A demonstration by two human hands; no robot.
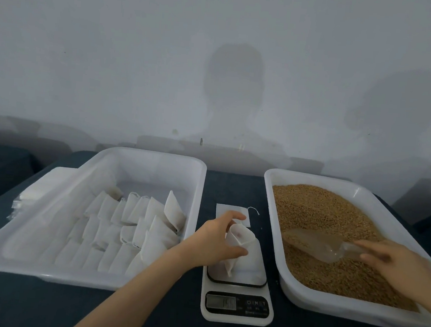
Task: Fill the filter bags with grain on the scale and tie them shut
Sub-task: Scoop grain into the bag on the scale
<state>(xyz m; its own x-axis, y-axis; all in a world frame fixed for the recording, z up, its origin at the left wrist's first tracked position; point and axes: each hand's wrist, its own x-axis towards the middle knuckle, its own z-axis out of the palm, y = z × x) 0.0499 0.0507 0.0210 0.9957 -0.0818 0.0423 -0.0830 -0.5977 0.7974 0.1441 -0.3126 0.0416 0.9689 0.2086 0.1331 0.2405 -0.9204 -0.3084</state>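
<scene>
1. At 6 o'clock from the table's middle stands a white digital kitchen scale (235,306) with a dark display panel.
2. The left hand (216,241) holds a small white paper filter bag (240,243) upright on the scale's platform. Its grip is curled around the bag, thumb and fingers pinching the rim so that the mouth stands open.
3. The right hand (395,265), at 3 o'clock, is blurred. Its fingers are stretched out at the handle of a clear plastic scoop (314,243), and I cannot tell whether the grip has closed.
4. The scoop lies on brown grain (322,211) in a white plastic tray (274,228).
5. At 9 o'clock, a white plastic tub (198,201) holds rows of white bags (131,221).
6. At 12 o'clock from the scale, a flat white bag with a string (224,211) lies on the dark blue table (27,303).
</scene>
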